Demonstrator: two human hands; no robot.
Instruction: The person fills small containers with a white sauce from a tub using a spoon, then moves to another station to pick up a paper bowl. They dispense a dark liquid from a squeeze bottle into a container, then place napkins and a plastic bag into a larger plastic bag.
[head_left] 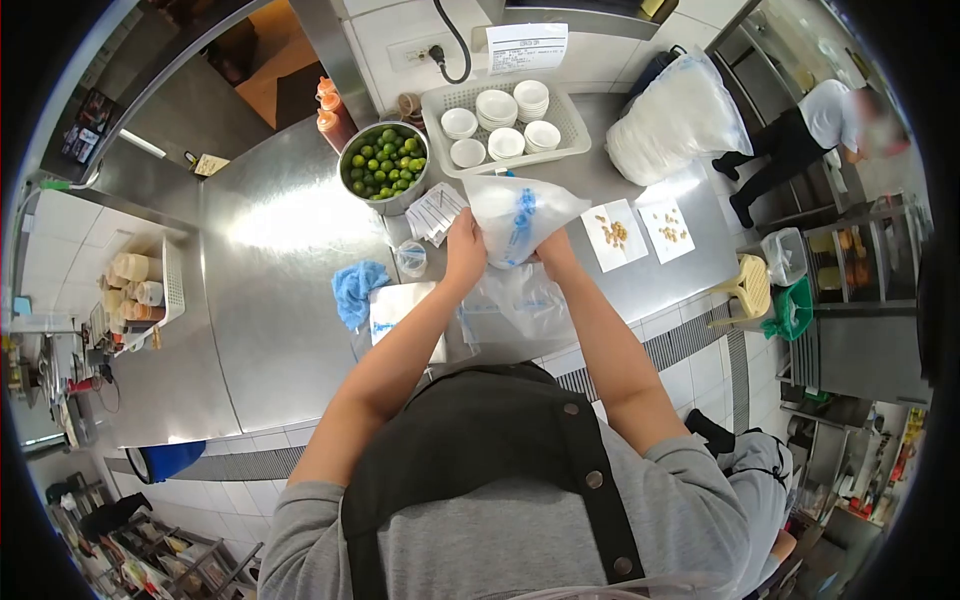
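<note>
A white plastic bag with blue print (522,212) is held up over the steel counter in front of me. My left hand (466,247) grips its left edge. At its lower right, my right hand (551,251) is closed on the same bag, its fingers largely hidden by the plastic. Clear plastic bags (520,300) lie on the counter just below my hands. Left of my left hand are white printed packets (437,212) and a small clear plastic cup (411,259). Two white sheets, a near one (604,255) and a farther one (677,248), bear small brown pieces on the right.
A steel bowl (400,205) holds limes beside orange squeeze bottles (332,125). Small white bowls (497,104) fill a plastic basket (572,150). A blue cloth (357,292) lies left. A large translucent bag (675,125) stands right, near a yellow stool (752,286); two people are nearby.
</note>
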